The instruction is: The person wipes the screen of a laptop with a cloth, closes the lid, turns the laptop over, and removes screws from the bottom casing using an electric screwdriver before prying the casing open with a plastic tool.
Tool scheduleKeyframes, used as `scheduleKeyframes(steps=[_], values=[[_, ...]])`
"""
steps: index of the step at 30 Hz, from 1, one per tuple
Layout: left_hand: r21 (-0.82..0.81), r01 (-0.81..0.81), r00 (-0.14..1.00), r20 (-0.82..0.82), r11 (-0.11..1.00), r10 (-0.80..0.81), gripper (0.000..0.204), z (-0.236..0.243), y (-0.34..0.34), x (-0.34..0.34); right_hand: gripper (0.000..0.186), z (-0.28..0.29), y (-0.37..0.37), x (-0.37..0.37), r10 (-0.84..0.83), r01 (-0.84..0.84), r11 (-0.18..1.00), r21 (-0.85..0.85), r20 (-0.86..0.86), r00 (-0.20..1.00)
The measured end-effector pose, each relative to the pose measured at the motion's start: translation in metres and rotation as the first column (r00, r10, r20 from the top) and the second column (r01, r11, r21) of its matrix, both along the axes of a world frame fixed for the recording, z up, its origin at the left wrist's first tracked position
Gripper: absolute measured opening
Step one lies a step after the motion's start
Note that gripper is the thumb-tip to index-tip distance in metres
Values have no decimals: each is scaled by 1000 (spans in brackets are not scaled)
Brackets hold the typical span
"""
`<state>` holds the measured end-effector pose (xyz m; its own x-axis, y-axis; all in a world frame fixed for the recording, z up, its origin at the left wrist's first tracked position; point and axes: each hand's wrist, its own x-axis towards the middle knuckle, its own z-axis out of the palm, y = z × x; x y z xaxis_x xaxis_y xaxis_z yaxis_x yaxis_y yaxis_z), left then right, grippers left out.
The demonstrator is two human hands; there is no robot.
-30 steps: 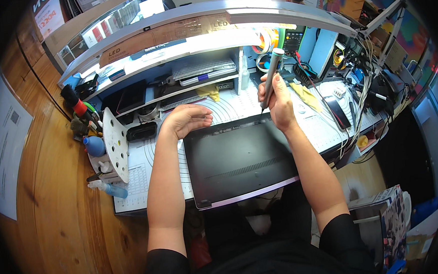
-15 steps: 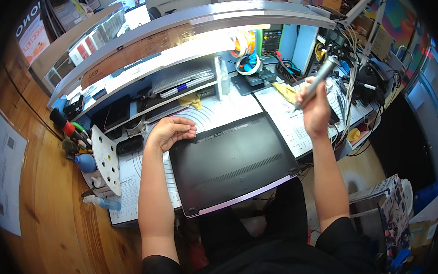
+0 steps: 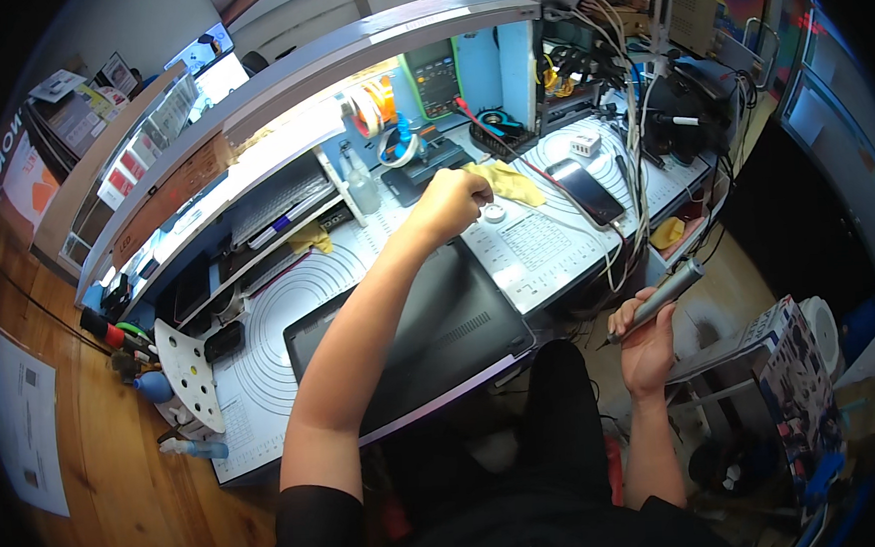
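Observation:
A black laptop (image 3: pixel 431 324) lies bottom side up at the front of the bench, its vent slots showing. My left arm crosses above it. Past the laptop's far edge, my left hand (image 3: pixel 453 204) is closed with curled fingers, beside a small white round container (image 3: pixel 494 213) and a yellow cloth (image 3: pixel 508 181). Whatever its fingertips may hold is hidden. Off the bench's front edge to the right, my right hand (image 3: pixel 648 346) grips a grey pen-shaped electric screwdriver (image 3: pixel 671 289), its thin bit pointing left and down.
A phone (image 3: pixel 588 192) with a cable and a white charger block (image 3: pixel 584 144) lie at the right of the bench. Behind stand a multimeter (image 3: pixel 434 78) and a clear bottle (image 3: pixel 360 188). A white perforated tool holder (image 3: pixel 191 374) stands at the left. Cables hang at the right.
My left hand has moved from the laptop's left corner to the right, beyond its far edge. My right hand has lowered toward me with the screwdriver. The view has swung right.

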<state>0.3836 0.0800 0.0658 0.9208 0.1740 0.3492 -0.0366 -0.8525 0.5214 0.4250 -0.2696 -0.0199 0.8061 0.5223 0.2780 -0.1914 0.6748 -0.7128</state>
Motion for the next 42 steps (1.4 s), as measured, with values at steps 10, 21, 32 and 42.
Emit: scheduleKeyframes(steps=[10, 21, 32, 42], values=[[180, 1, 981, -192, 984, 34, 18, -11, -6, 48, 49, -6, -36, 12, -43, 43, 999, -16, 12, 999], [159, -83, 950, -286, 984, 126, 17, 7, -17, 50, 50, -8, -19, 7, 0, 1, 999, -38, 31, 1000], [213, -169, 982, 118, 962, 146, 15, 26, -31, -67, 47, 40, 42, 67, 38, 485, 656, -578, 667, 744], [-102, -648, 728, 210, 755, 653, 16, -7, -52, -290, 27, 28, 159, 110, 292, 851, 385, -357, 922, 255]])
